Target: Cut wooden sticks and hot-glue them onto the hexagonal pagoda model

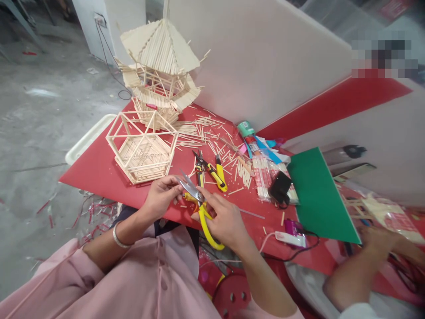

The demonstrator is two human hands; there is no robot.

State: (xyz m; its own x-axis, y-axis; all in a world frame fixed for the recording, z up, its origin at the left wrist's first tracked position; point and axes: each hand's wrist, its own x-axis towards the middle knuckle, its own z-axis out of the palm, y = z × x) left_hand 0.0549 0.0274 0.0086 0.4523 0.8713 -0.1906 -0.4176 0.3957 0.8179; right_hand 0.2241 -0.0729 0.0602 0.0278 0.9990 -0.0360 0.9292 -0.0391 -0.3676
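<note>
My right hand [223, 218] is closed round the yellow handles of a pair of snips [199, 204], whose metal blades point up and left. My left hand [162, 192] is pinched beside the blades, fingers closed on something too small to make out. Both hands hover over the near edge of the red table [99, 170]. Just beyond them sits a hexagonal stick frame [142, 148], and behind it a stick pagoda model [159, 75] stands with a sloped roof.
Loose sticks [206, 133], yellow-handled cutters [212, 170], packets of sticks [264, 175], a green sheet [318, 195] and a black object [280, 187] lie on the table. Another person's hand [375, 243] works at the right. A white partition stands behind.
</note>
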